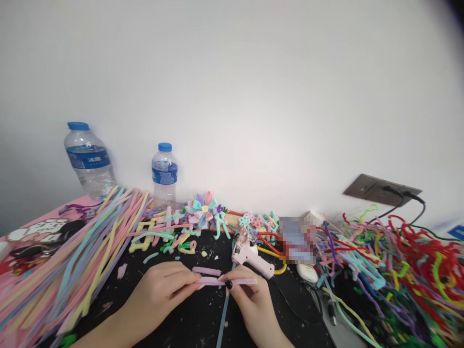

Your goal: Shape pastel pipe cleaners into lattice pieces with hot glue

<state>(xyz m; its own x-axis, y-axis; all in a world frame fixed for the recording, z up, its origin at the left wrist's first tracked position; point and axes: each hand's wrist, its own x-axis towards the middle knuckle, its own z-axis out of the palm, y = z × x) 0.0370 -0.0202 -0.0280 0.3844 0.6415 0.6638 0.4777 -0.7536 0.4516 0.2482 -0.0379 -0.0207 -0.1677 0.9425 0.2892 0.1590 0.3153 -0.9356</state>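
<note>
Two ends of a pink pipe cleaner (214, 281) pinched tight, one in your left hand (163, 286), one in your right hand (251, 296), strip level just above the black mat (188, 316), glue gun (253, 256) just behind your right hand, pastel stems (72, 270) fanned at your left.

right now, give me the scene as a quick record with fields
left hand: pinches one end of the pink pipe cleaner
right hand: pinches its other end
behind hands: pink glue gun lying on the black mat
person's left: bundle of straight pastel stems
person's right: tangled pile
by wall: two water bottles, pastel flower
</note>
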